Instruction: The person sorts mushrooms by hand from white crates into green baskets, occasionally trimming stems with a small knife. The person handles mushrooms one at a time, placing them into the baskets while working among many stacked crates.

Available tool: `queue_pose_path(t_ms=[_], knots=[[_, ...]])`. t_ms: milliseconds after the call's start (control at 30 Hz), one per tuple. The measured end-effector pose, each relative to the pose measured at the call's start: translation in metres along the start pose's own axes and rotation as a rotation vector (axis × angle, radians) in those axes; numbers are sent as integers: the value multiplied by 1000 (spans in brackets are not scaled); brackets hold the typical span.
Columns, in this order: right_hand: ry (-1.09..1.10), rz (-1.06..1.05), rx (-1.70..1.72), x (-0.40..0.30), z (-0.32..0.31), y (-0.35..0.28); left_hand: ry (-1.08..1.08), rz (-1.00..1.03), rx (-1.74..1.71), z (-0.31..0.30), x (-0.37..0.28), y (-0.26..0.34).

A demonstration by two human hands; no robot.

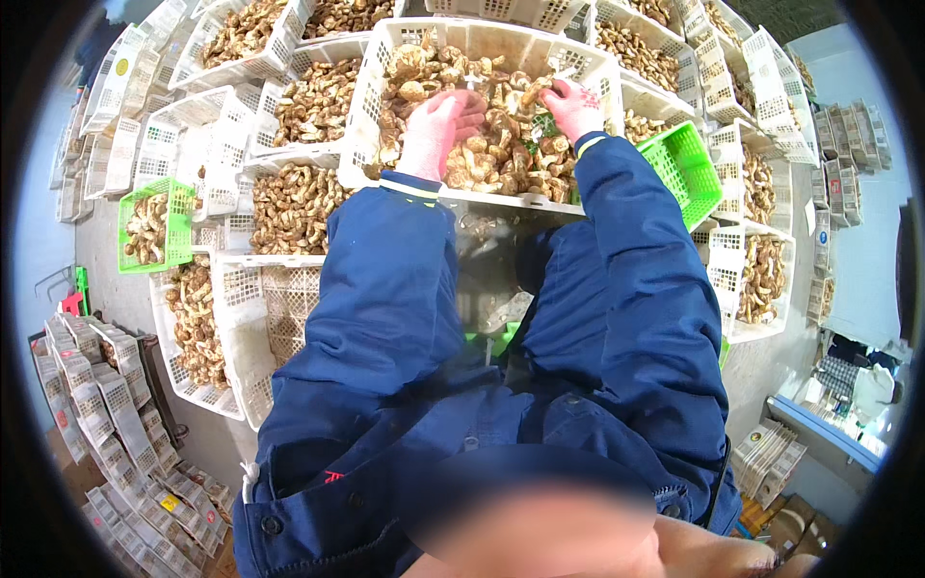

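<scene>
Before me stands a large white plastic crate [483, 35] filled with brown and cream mushrooms [480, 162]. Both hands wear pink gloves. My left hand [446, 126] is over the mushrooms at the crate's left half, its fingers apart and nothing plainly held. My right hand [573, 107] is at the right half, its fingertips closed on a mushroom [537, 91]. A bit of green material [543, 125] lies among the mushrooms just left of the right hand.
A green plastic basket [683, 170] is at the right of the crate. A smaller green basket [179, 225] with mushrooms stands at the left. White crates of mushrooms [293, 209] surround me, and stacked crates [108, 404] stand at lower left.
</scene>
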State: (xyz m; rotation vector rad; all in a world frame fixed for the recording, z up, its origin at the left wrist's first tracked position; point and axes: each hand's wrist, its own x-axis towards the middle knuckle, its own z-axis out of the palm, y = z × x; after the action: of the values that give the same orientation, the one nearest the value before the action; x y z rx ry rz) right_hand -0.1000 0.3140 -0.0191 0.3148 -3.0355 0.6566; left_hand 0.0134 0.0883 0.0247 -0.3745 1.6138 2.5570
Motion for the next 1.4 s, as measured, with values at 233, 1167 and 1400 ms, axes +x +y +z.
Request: queue_pose_path(t_ms=[233,1167,1400], knots=[[244,-443,462,-35,-42,-51,-200,-270,3,15,2,-12],[-301,174,307,31,91,-36,191,186,-282,-12,13,6],[-248,-112,643,19,18,-47,354,79,-106,-17,9,2]])
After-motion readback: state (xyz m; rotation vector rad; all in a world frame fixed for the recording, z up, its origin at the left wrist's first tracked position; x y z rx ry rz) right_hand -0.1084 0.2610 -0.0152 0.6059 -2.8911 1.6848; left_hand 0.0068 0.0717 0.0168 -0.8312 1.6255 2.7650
